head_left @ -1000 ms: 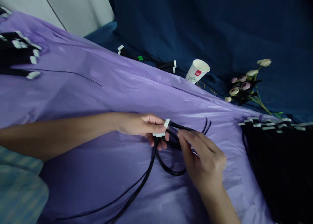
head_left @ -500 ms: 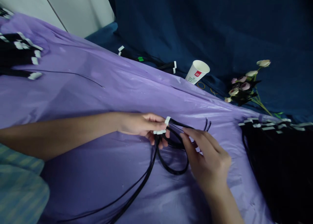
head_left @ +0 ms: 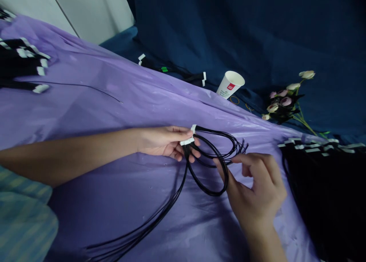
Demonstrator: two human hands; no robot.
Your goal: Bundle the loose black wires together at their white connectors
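My left hand (head_left: pixel 171 142) pinches a white connector (head_left: pixel 187 141) on a bundle of black wires, thumb on top and fingers beneath. A second white connector (head_left: pixel 193 129) stands beside it at the thumb tip. From the connectors, black wires (head_left: pixel 213 191) curve in loops to the right, and a loose tail of wires (head_left: pixel 160 216) hangs down to the lower left. Beside the loops is my right hand (head_left: pixel 257 189), its thumb and forefinger apart, the thumb tip close against the looped wires. Its other fingers are curled.
Purple sheeting (head_left: pixel 94 117) covers the work surface. Black wire bundles with white ends lie at the left (head_left: pixel 20 63), and a large dark pile (head_left: pixel 328 193) lies at the right. A paper cup (head_left: pixel 230 84) and artificial flowers (head_left: pixel 286 100) stand behind.
My left hand has lifted the connectors slightly upward. My right hand has shifted right, its thumb and forefinger have spread, and the wire loops are fanned out wider.
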